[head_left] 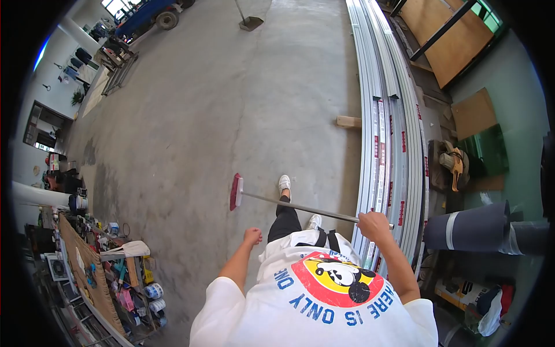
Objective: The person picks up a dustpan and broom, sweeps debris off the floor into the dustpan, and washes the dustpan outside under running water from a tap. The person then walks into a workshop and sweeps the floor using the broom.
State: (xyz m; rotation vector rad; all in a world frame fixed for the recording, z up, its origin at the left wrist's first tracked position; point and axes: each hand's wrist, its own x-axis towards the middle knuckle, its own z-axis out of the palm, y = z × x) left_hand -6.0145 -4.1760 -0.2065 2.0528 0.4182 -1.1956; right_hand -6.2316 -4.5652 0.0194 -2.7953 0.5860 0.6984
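Note:
A broom with a dark red and white head [236,191] and a long metal handle [300,207] extends across the front of my body. My right hand [374,225] is wrapped round the handle near its end. The broom head is low over the concrete floor, left of my feet; whether its bristles touch the floor I cannot tell. My left hand [252,236] hangs apart from the broom with its fingers curled, and nothing shows in it.
Long metal profiles [399,150] lie stacked along my right, with a wood block [349,121] sticking out. A dustpan [251,24] stands far ahead. Cluttered shelving [92,260] is at the left, a dark roll [471,226] at the right, a blue vehicle [139,18] far left.

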